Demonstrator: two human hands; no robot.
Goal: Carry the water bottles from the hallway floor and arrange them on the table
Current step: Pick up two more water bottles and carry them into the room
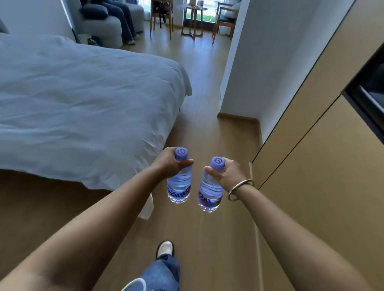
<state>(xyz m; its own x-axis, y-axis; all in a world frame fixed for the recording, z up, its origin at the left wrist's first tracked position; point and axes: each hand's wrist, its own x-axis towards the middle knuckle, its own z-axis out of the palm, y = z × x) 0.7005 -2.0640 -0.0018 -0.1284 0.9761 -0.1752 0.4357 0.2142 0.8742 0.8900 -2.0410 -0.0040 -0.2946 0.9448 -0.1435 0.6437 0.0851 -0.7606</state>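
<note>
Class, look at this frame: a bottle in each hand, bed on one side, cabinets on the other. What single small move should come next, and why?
Probably keep walking straight ahead along the wooden floor. The left hand grips one bottle and the right hand grips the other bottle, both held upright near the neck. The small table stands far ahead by the window, between two chairs, so nothing can be set down yet.

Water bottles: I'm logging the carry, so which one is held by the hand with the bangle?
The right-hand bottle, gripped by the right hand with the metal bangle. The left hand, gripping the other bottle, has a bare wrist.
</note>
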